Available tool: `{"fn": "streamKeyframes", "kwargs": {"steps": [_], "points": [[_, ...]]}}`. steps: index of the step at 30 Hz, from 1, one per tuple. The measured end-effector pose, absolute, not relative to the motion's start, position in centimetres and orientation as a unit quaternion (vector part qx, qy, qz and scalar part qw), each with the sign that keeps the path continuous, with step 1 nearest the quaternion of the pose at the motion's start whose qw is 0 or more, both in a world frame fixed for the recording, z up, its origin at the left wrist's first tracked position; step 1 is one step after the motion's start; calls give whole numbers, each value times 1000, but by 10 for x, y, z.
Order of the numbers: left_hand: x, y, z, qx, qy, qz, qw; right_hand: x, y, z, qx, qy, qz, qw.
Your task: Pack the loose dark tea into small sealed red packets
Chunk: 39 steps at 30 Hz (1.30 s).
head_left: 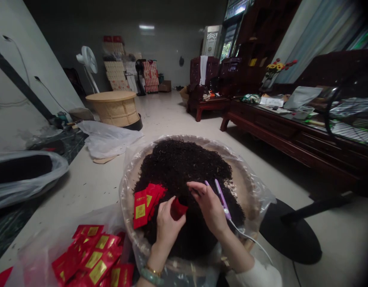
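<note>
My left hand (167,223) is closed around a small red pouch (178,209), its mouth gaping toward the right. Just right of the pouch, my right hand (205,201) hovers over dark dried leaves that look like tea (186,161), fingers drawn together and bent; whatever is in them is hidden. The leaves fill much of a round, plastic-lined basket (251,187). Flat red packets (141,209) with gold labels lie on the leaves at the left. Beside my right hand rests a purple two-armed, tong-like device (222,198) with a white cord.
Several red packets (94,259) are heaped on plastic at lower left. A plastic-lined container (57,169) of dark material stands farther left. A black round stand base (291,233) sits at right, near a long wooden table (270,137). Behind are a drum-shaped table (112,109) and a fan (89,59).
</note>
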<state>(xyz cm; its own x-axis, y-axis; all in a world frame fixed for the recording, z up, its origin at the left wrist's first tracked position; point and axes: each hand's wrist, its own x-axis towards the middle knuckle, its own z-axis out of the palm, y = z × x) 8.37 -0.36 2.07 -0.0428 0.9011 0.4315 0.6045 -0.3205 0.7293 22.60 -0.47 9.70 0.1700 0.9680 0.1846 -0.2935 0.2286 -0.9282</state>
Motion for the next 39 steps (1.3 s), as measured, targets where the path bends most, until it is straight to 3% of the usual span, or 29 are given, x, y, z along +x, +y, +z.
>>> {"fn": "streamKeyframes", "kwargs": {"steps": [3,6,9,12,14,19,22,30,33,39], "points": [[79,-4,23,665,550,484,144,251,2,87,-487,-510,373,603],[73,-5,24,663,544,493,146,279,3,63,-598,-637,233,427],[69,-6,23,666,546,486,149,297,-9,35,-648,-705,195,212],[66,-6,21,677,549,468,146,299,-25,16,-665,-716,188,105],[66,-5,20,684,550,458,142,292,-31,11,-664,-716,183,111],[62,-3,19,691,549,452,129,267,-23,21,-610,-727,190,251],[56,-3,18,685,558,455,116,257,-18,35,-588,-738,164,288],[48,-3,16,677,566,457,108,231,-62,19,-535,-843,30,44],[50,-3,16,679,564,459,102,221,-65,11,-516,-856,6,31],[49,-5,16,684,559,461,82,229,-32,30,-518,-849,76,76]]}}
